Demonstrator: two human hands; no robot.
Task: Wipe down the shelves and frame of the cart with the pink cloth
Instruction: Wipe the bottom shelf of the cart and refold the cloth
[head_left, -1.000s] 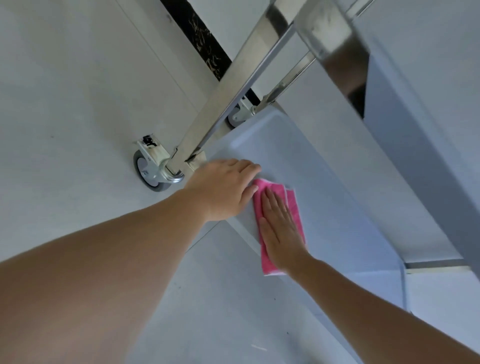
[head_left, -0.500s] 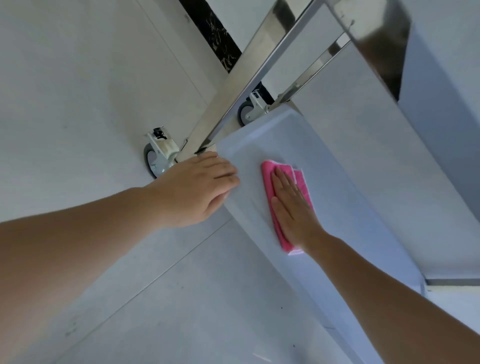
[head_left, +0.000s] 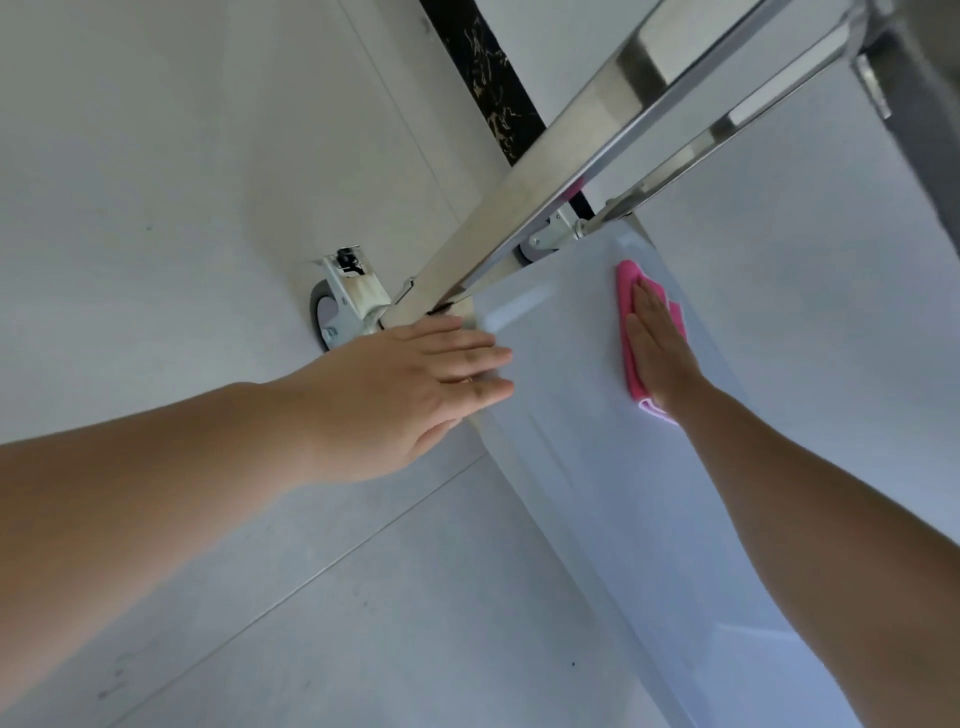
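The pink cloth (head_left: 631, 332) lies folded flat on the cart's bottom shelf (head_left: 561, 415), toward the shelf's far end, pinned under the right hand (head_left: 657, 353), whose fingers lie straight and pressed on it. It looks soft, light and limp, likely to bunch or slip unless the palm bears down evenly on its middle. The left hand (head_left: 415, 384) rests with straight fingers on the shelf's near edge, beside the steel frame post (head_left: 519, 208), probably steadying the cart. A caster wheel (head_left: 327, 317) sits just beyond that hand on the tiled floor (head_left: 156, 182).
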